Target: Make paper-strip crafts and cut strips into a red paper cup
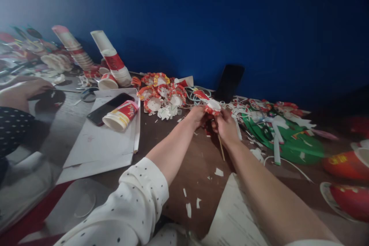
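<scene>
At the middle of the desk, my left hand (197,117) is closed on the left edge of a red-and-white paper flower (213,105), which looks cut from a paper cup. My right hand (226,126) is closed just under the flower, around a thin wooden stick (221,147) that points down toward me. Whether the stick is joined to the flower is hidden by my fingers. Left of my hands lies a pile of red, white and yellow cut paper flowers (163,93). Small white paper scraps (219,172) are scattered on the brown desk below.
A paper cup (121,115) lies on a phone (111,108) over white sheets. Stacked cups (113,61) lean behind. A dark phone (230,82) stands against the blue wall. Clippings cover a green round piece (300,144) at right. Another person's hand (29,86) is at far left.
</scene>
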A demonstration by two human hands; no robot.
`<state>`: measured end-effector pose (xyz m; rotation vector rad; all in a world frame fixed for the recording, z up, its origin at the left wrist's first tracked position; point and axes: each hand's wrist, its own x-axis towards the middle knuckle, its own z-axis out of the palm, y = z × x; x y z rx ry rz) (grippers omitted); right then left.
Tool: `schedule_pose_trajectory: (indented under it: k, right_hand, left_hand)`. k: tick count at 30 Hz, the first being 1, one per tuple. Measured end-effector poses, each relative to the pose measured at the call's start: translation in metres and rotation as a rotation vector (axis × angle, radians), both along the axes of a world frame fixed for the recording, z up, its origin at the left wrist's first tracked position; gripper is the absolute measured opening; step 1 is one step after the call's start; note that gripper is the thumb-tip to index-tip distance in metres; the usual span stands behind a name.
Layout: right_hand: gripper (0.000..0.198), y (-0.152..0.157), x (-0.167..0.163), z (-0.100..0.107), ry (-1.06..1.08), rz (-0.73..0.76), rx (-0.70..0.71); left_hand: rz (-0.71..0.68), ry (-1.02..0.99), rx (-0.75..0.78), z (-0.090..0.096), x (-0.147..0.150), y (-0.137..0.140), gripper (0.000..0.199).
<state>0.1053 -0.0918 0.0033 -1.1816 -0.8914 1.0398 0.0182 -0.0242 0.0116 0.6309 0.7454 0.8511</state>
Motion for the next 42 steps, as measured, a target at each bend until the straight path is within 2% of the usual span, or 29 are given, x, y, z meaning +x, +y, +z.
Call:
schedule_pose_trajectory:
  k: [3,9,17,23,28,35,42]
  right_hand:
    - [0.017,0.001,-0.001,-0.001,0.097,0.029,-0.015]
    - [0.024,0.001,0.001,0.000,0.244,0.086,-0.047]
    - [0.019,0.002,0.003,0.000,0.299,0.117,-0.065]
    - [0.018,0.002,0.003,0.000,0.321,0.123,-0.088]
    - [0.016,0.005,0.007,0.000,0.405,0.162,-0.100]
    - [0.014,0.010,0.025,0.001,0.803,0.217,-0.195]
    - [0.017,0.006,0.034,0.001,1.028,0.327,-0.191]
  left_hand:
    - [0.000,0.000,0.005,-0.004,0.000,0.003,0.011]
    - [-0.049,-0.019,0.034,-0.011,0.000,0.007,0.011]
    - [-0.075,0.031,0.022,-0.001,-0.002,0.003,0.013]
    - [-0.091,0.051,0.044,0.000,-0.002,0.002,0.014]
    - [0.010,0.159,0.054,-0.006,0.005,0.003,0.019]
    - [0.053,0.379,0.210,-0.014,0.010,0.001,0.029]
    - [0.212,0.482,0.128,-0.012,0.010,0.006,0.019]
